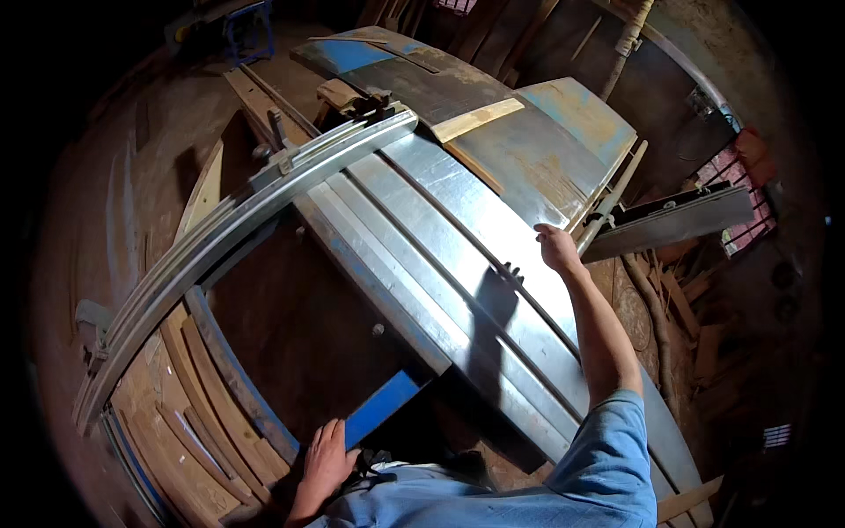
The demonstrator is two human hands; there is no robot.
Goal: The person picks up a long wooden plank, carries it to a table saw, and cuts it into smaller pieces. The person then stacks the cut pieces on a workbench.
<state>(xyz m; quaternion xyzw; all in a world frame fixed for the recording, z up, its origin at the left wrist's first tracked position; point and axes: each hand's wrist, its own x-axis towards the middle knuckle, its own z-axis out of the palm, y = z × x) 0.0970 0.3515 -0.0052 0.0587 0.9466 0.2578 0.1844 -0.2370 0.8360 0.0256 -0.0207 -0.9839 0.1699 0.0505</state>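
My right hand (557, 249) is closed, raised over the right side of a shiny grooved metal saw table (493, 255). Its thumb and forefinger are pressed together, and I cannot make out what, if anything, is between them. The hand's dark shadow falls across the grooves. At the lower middle, my left hand (326, 462) is closed over the near end of a blue metal frame bar (383, 409), fingers on top and thumb at its side. The undersides of its fingers are hidden.
A long curved-looking metal rail (202, 255) crosses on the left. Wooden strips (207, 387) lie beneath it. Beyond the metal table, a dusty board surface (528, 145) carries a loose pale wood strip (477, 120). A grey metal channel (687, 220) juts out at right.
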